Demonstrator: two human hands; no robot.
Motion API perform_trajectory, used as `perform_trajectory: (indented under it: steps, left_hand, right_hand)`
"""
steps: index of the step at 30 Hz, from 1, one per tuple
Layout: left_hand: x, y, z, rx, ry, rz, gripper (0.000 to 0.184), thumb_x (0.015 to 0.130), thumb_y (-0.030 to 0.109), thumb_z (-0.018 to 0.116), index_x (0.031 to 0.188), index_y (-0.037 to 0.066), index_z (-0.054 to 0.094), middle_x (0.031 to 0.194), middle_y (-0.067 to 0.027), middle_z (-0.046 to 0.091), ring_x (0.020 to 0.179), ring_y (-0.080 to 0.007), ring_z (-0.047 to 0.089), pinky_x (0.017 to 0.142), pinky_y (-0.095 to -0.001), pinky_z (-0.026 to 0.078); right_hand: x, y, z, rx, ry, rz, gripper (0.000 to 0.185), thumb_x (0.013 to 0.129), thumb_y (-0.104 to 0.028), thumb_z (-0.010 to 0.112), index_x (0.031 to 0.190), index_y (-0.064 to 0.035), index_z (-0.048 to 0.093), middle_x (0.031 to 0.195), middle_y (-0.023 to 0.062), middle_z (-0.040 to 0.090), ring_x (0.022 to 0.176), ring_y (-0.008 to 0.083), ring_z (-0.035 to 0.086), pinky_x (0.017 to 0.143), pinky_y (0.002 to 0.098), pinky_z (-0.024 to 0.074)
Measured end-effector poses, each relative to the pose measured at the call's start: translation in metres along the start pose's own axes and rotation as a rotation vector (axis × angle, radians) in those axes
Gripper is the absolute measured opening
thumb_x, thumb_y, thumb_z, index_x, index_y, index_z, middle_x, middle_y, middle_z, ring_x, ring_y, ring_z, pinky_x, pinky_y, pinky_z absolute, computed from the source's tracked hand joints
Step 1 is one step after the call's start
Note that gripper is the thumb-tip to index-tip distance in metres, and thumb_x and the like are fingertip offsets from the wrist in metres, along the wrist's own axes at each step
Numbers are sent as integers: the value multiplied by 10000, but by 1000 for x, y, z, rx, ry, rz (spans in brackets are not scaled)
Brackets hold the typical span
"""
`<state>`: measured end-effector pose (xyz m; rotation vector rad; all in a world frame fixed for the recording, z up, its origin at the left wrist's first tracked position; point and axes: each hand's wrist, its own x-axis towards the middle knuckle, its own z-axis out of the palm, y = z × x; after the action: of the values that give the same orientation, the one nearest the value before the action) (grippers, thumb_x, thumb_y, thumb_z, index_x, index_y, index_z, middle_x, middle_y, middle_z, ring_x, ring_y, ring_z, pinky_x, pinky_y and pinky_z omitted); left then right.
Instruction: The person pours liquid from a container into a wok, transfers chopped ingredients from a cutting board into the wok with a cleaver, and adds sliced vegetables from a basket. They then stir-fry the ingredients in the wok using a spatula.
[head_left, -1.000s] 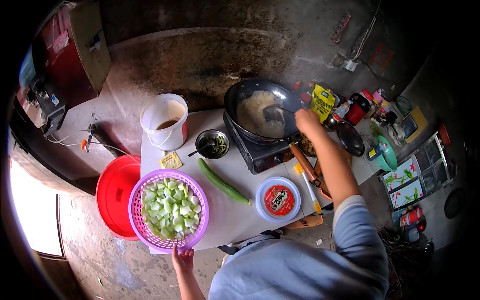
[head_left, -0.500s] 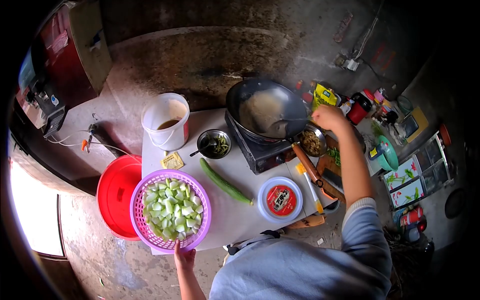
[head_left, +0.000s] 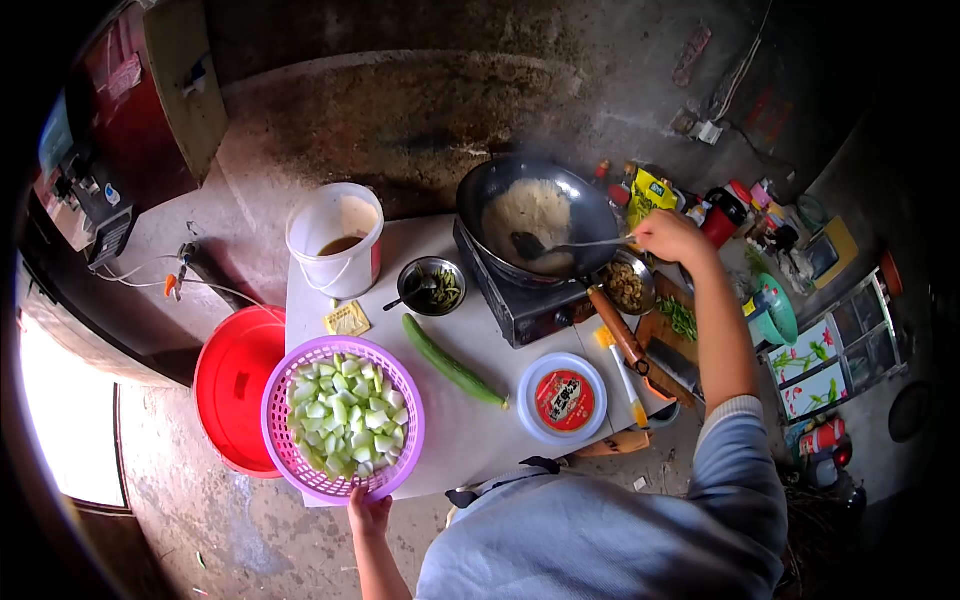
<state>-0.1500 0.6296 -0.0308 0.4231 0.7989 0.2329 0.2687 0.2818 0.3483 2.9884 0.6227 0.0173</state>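
So on the far left there's a red basin [head_left: 238, 385] off the table's left edge, partly behind the purple plastic basket [head_left: 414, 435] of chopped pale-green veg [head_left: 347, 415]. The basket sits over the near left corner of the white table [head_left: 465, 435], with the left hand [head_left: 370, 512] at its near rim; the fingertips are partly hidden, so I can't tell how far that hand is closed. A white bucket [head_left: 362, 268] with brown liquid is by the far left corner, and a yellow packet [head_left: 346, 319] lies between it and the basket. Next over: a small metal bowl [head_left: 431, 313] with greens and a spoon, then a cucumber [head_left: 450, 365] lying at an angle. The black wok [head_left: 592, 210] is on the stove [head_left: 535, 325] along the far edge, something pale and mushy inside. Near edge has the round tub [head_left: 566, 400] with a red label, with a brush [head_left: 624, 375] just right of it. Right hand [head_left: 668, 236] is closed round the end of a spatula [head_left: 595, 243], its head down in the wok. Below that hand, a bowl of brown chunks [head_left: 627, 286] sits beside a cutting board [head_left: 655, 326] with chopped greens [head_left: 680, 319] and a knife [head_left: 672, 364].
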Motion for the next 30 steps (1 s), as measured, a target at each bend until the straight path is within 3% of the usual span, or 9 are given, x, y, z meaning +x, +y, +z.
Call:
perform_trajectory:
  steps: [7,12,15,20,23,25,26,28,30]
  left_hand:
    - [-7,4,11,8,-28,-1,266,757,180,490,1001,77,516,855,-63,606,690,-177,592,510,-291,499]
    - [-4,3,7,-3,-38,-22,289,752,182,491,1010,52,509,872,-73,603,706,-189,591,529,-293,499]
    - [-1,-1,0,-24,-59,36,295,749,182,493,1011,48,510,879,-75,601,723,-194,588,535,-290,495]
    - [-5,2,11,-31,-121,25,323,754,231,521,1007,29,511,966,-114,585,833,-244,592,652,-339,519]
    - [-3,3,11,-83,-117,-28,430,733,148,488,1143,30,434,1039,-128,552,952,-266,558,754,-385,515]
    - [-6,3,20,-146,-76,22,447,725,99,469,1167,57,419,1045,-129,545,984,-278,540,777,-403,504]
    - [-3,2,17,-145,-75,24,447,725,99,469,1167,57,419,1045,-129,545,984,-278,540,777,-403,504]
    - [6,-1,4,-164,-26,79,477,710,45,455,1183,85,405,1050,-123,540,969,-280,546,786,-420,495]
    - [10,-1,-5,-143,8,93,496,702,31,457,1190,96,400,1062,-120,533,968,-280,546,788,-423,492]
  right_hand:
    - [35,-3,43,-114,54,176,169,727,-177,534,810,-122,670,853,128,625,821,308,596,735,381,470]
    - [54,-34,107,164,249,216,209,784,-219,521,919,-122,647,886,124,616,838,317,577,757,396,459]
    - [41,-29,90,202,272,10,216,799,-212,488,914,-114,642,899,133,613,856,322,575,773,401,454]
    - [-5,-13,41,185,138,21,219,796,-199,507,951,-99,627,956,116,600,883,298,567,760,379,454]
    - [-31,1,62,245,322,67,255,816,-209,500,1003,-62,593,917,151,604,883,312,567,768,366,444]
    - [-36,31,100,493,477,46,269,852,-237,490,994,-28,581,693,99,602,612,226,578,565,304,449]
    - [-45,36,103,496,477,46,269,852,-237,490,994,-28,581,693,99,602,612,226,578,565,304,449]
    - [-64,41,108,1337,19,442,274,875,-283,477,943,-43,590,543,-41,436,412,61,377,377,209,294]
    - [-76,40,113,1352,37,474,267,878,-287,475,927,-50,588,539,-72,368,408,22,294,361,188,217]
